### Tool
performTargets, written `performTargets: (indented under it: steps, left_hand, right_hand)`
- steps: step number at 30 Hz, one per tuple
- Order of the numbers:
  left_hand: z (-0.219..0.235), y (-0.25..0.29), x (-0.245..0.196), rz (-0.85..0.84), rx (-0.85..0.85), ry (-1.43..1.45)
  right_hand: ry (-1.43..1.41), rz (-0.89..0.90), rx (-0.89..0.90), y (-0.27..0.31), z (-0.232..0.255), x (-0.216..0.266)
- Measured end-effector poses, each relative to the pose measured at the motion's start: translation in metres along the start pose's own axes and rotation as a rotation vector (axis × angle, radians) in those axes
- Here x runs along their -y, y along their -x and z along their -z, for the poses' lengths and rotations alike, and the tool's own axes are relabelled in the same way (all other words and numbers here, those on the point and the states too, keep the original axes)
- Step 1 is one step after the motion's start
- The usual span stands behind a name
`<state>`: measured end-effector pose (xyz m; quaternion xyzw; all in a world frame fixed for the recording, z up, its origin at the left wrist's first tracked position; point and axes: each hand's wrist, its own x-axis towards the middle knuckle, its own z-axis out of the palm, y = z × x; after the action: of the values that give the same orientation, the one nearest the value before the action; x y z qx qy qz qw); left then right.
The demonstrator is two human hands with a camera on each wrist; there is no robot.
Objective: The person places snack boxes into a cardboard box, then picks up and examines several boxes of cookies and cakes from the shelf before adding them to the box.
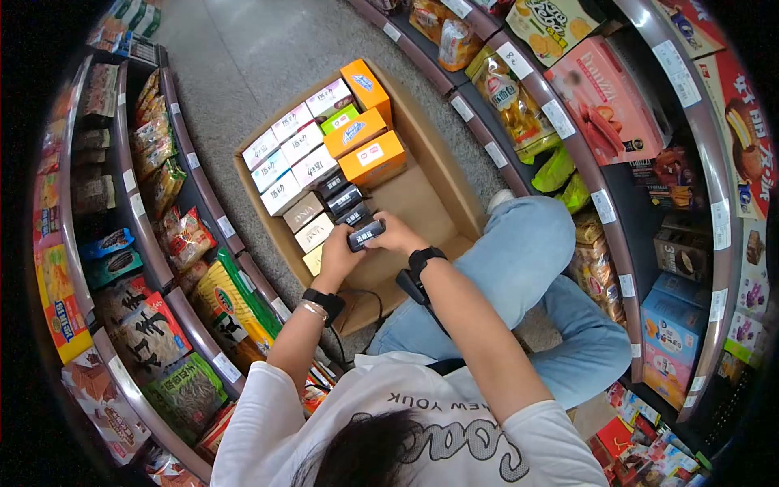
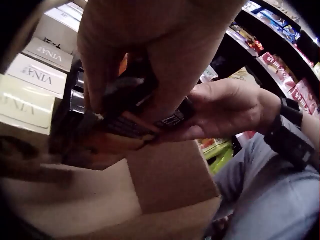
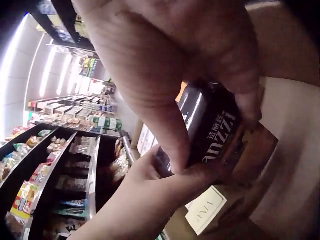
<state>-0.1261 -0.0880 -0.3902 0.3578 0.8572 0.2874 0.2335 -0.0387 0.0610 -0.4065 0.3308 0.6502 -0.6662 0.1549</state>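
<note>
A dark box [image 1: 367,235] with light lettering is held between both hands above the lower part of an open carton [image 1: 441,188]. The left hand [image 1: 339,253] grips its left end and the right hand [image 1: 398,236] its right end. In the right wrist view the black box [image 3: 212,127] shows an orange-brown picture, with the right hand [image 3: 175,55] pinching it from above and the left hand [image 3: 145,192] around its lower end. Several similar black boxes [image 1: 344,200] stand in the carton beside the held one.
White boxes [image 1: 302,141], orange boxes [image 1: 372,158] and VINA boxes [image 1: 308,234] stand in the carton. Snack shelves [image 1: 182,243] run along the left, and more shelves [image 1: 600,207] along the right. The person's bent leg [image 1: 519,252] lies against the carton's right side.
</note>
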Motion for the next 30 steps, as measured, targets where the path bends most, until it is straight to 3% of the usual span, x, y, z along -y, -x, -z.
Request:
performTargets:
  steps: [4, 8, 11, 24, 27, 30]
  left_hand:
    - [-0.011, -0.002, 0.012, -0.071, 0.000, -0.207]
    - [-0.011, -0.002, 0.004, -0.003, 0.029, -0.390]
    - [-0.013, -0.004, 0.010, 0.007, 0.028, -0.442]
    - [-0.012, -0.017, 0.021, -0.053, -0.074, -0.435]
    - [-0.014, -0.016, 0.026, -0.054, -0.066, -0.409]
    - [-0.018, -0.016, 0.024, -0.035, -0.055, -0.405]
  right_hand:
    - [-0.081, 0.008, -0.080, -0.012, -0.006, -0.007]
    - [-0.287, 0.004, 0.006, -0.027, -0.012, -0.030]
    - [-0.175, -0.034, -0.002, -0.026, -0.013, -0.025]
    - [-0.348, 0.031, -0.033, -0.037, -0.021, -0.034]
    - [-0.263, 0.103, -0.059, -0.046, -0.026, -0.044]
    - [-0.167, 0.023, -0.079, -0.050, -0.028, -0.049]
